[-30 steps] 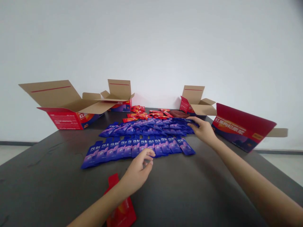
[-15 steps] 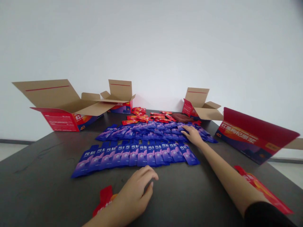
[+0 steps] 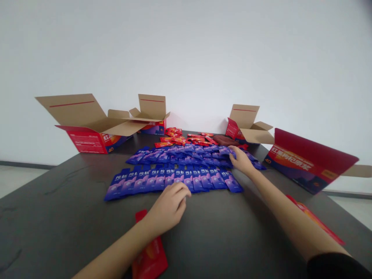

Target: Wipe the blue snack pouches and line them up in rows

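My right hand (image 3: 241,160) reaches to the right part of the blue sachet pile (image 3: 200,157), its thumb and fingers closed on the end of a blue sachet (image 3: 224,150). My left hand (image 3: 171,203) hovers just in front of an overlapping row of blue sachets (image 3: 154,180); its fingers are loosely curled, with a gap to the thumb and nothing visible between them. Under my left forearm lies a red pouch (image 3: 151,257), partly covered. Another red pouch (image 3: 316,219) is beside my right forearm, partly hidden by it.
Open cartons stand around the dark table (image 3: 72,209): a large one (image 3: 87,141) at left, one (image 3: 157,128) behind it, another (image 3: 236,133) at back right and one (image 3: 302,161) at right. Red sachets (image 3: 174,139) and a brown cloth (image 3: 223,140) lie behind the blue pile.
The view has shifted slightly. My right hand has closed on a blue sachet in the pile. My left hand has moved nearer the front row, its thumb and fingers closer together.
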